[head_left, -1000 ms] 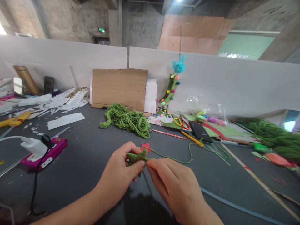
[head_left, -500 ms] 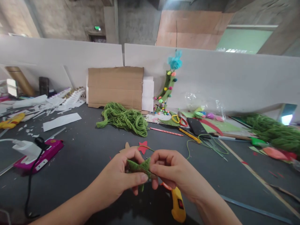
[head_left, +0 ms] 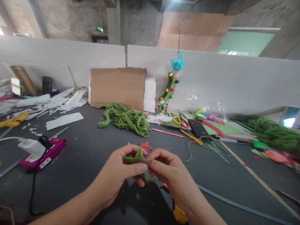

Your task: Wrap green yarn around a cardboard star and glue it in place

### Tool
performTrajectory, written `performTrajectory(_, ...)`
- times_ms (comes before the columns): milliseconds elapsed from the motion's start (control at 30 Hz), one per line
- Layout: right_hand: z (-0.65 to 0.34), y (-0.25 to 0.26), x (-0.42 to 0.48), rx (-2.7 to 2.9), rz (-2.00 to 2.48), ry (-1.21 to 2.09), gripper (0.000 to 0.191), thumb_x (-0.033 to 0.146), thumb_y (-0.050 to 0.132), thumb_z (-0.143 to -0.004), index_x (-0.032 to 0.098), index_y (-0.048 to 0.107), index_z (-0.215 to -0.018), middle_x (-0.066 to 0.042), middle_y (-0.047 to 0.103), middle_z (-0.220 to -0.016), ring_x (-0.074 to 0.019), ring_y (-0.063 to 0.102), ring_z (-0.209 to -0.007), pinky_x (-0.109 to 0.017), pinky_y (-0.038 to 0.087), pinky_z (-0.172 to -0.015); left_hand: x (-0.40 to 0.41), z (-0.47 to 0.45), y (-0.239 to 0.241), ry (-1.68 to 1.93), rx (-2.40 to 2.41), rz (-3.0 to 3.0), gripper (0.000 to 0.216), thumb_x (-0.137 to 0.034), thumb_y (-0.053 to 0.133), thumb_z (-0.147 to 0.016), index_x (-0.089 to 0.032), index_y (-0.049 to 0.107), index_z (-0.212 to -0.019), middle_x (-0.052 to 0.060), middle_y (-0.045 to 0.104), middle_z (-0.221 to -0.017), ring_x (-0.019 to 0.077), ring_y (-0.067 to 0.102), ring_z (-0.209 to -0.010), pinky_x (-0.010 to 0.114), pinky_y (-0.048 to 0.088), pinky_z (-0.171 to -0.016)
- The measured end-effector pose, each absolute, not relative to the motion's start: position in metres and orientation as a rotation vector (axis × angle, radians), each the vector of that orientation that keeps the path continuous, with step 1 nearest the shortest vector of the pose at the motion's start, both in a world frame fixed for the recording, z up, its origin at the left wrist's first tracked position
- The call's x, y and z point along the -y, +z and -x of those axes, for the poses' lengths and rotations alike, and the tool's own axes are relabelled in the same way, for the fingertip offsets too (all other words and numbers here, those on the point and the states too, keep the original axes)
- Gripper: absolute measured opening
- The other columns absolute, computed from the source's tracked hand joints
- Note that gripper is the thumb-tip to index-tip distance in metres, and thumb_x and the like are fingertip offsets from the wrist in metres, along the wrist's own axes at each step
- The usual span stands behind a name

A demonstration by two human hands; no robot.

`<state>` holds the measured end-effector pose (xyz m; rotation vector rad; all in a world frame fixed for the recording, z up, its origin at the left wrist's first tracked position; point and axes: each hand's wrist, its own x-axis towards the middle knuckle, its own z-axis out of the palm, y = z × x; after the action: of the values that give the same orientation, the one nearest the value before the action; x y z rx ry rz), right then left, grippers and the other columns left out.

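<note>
A small star wrapped in green yarn (head_left: 138, 157) is pinched between both my hands above the dark table (head_left: 89, 156). My left hand (head_left: 122, 172) grips its left side with thumb and fingers closed. My right hand (head_left: 167, 173) is closed on its right side. A strand of green yarn (head_left: 189, 153) trails from the star to the right across the table. A red paper star (head_left: 145, 146) lies just behind my fingers. Under my right wrist part of a yellow glue gun (head_left: 179, 214) shows.
A heap of green yarn (head_left: 125, 118) lies ahead, in front of a cardboard sheet (head_left: 117, 87). A pink power strip (head_left: 43, 151) with a white plug sits at left. Pencils, scissors, a phone (head_left: 198, 128) and a decorated green felt shape (head_left: 168, 90) lie at the back right.
The star has been turned in my fingers, one point now up. My right hand went from pinching the yarn end to gripping the star. The yellow glue gun came into view, now mostly hidden.
</note>
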<state>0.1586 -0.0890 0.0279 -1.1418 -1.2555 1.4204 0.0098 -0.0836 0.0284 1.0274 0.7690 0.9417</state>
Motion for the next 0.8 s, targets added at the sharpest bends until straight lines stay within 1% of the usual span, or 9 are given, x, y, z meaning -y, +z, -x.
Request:
performTrajectory(100,-0.155,0.027,0.095,1.619,1.190,0.790,0.012,0.019,0.058,-0.074,0.017,0.059,-0.063,0.001,0.054,-0.061,-0.0102,0.047,-0.056,-0.020,0.035,-0.051,0.082,-0.008,0.029,0.974,-0.783,-0.969,0.010,-0.017,0.066,-0.070,-0.013,0.061,-0.078,0.003,0.058,-0.075,0.0125,0.053,-0.065,0.022,0.048,-0.052)
performTrajectory(167,-0.155,0.025,0.099,1.831,1.129,0.415,0.015,0.016,0.053,-0.079,0.017,0.061,-0.067,-0.001,0.056,-0.066,-0.0114,0.049,-0.059,-0.022,0.037,-0.053,0.081,-0.006,0.030,0.987,-0.796,-0.984,0.009,-0.019,0.065,-0.071,-0.013,0.061,-0.076,0.003,0.058,-0.077,0.0126,0.053,-0.066,0.023,0.048,-0.054)
performTrajectory(233,-0.155,0.023,0.102,1.980,1.072,0.143,0.017,0.015,0.048,-0.084,0.017,0.062,-0.074,-0.002,0.057,-0.068,-0.0119,0.051,-0.059,-0.022,0.039,-0.054,0.079,-0.004,0.031,0.979,-0.834,-1.060,0.009,-0.021,0.063,-0.073,-0.013,0.060,-0.077,0.003,0.058,-0.076,0.0122,0.054,-0.064,0.023,0.048,-0.056)
performTrajectory(367,-0.159,0.024,0.101,2.205,1.052,-0.214,0.023,0.013,0.040,-0.088,0.016,0.060,-0.076,-0.004,0.058,-0.068,-0.0132,0.052,-0.058,-0.022,0.040,-0.054,0.076,-0.001,0.032,0.901,-0.989,-1.329,0.008,-0.020,0.061,-0.073,-0.014,0.060,-0.077,-0.001,0.058,-0.071,0.0085,0.051,-0.049,0.023,0.044,-0.054)
performTrajectory(467,-0.164,0.028,0.098,2.335,1.052,-0.322,0.025,0.013,0.038,-0.088,0.017,0.060,-0.079,-0.006,0.061,-0.073,-0.0147,0.056,-0.063,-0.023,0.042,-0.056,0.075,-0.001,0.032,0.822,-0.999,-1.423,0.005,-0.018,0.058,-0.072,-0.014,0.061,-0.074,-0.003,0.052,-0.065,0.0085,0.047,-0.048,0.022,0.042,-0.050)
performTrajectory(533,-0.168,0.032,0.097,2.365,1.066,-0.237,0.022,0.014,0.040,-0.088,0.017,0.061,-0.081,-0.005,0.062,-0.075,-0.0150,0.057,-0.065,-0.023,0.043,-0.057,0.076,-0.001,0.031,0.761,-0.963,-1.473,0.007,-0.017,0.054,-0.072,-0.015,0.061,-0.074,-0.003,0.051,-0.065,0.0098,0.046,-0.050,0.022,0.042,-0.049)
performTrajectory(600,-0.171,0.035,0.095,2.351,1.106,0.013,0.017,0.015,0.046,-0.085,0.019,0.061,-0.078,-0.003,0.063,-0.073,-0.0138,0.057,-0.064,-0.022,0.042,-0.056,0.077,-0.001,0.029,0.701,-0.945,-1.540,0.010,-0.016,0.052,-0.071,-0.016,0.062,-0.075,-0.002,0.051,-0.067,0.0111,0.047,-0.053,0.022,0.042,-0.050)
performTrajectory(700,-0.175,0.040,0.093,2.212,1.310,0.588,0.013,0.013,0.054,-0.076,0.020,0.060,-0.066,0.002,0.059,-0.060,-0.0106,0.050,-0.052,-0.020,0.037,-0.047,0.079,-0.001,0.027,0.610,-0.974,-1.640,0.008,-0.014,0.054,-0.068,-0.018,0.060,-0.070,-0.003,0.051,-0.065,0.0126,0.050,-0.054,0.022,0.039,-0.051)
performTrajectory(800,-0.178,0.040,0.088,1.905,1.456,1.232,0.010,0.016,0.053,-0.074,0.018,0.058,-0.065,0.004,0.057,-0.053,-0.0072,0.043,-0.042,-0.017,0.031,-0.039,0.080,-0.001,0.027,0.586,-1.037,-1.730,0.006,-0.015,0.055,-0.068,-0.019,0.058,-0.066,-0.004,0.051,-0.061,0.0135,0.051,-0.056,0.022,0.037,-0.053)
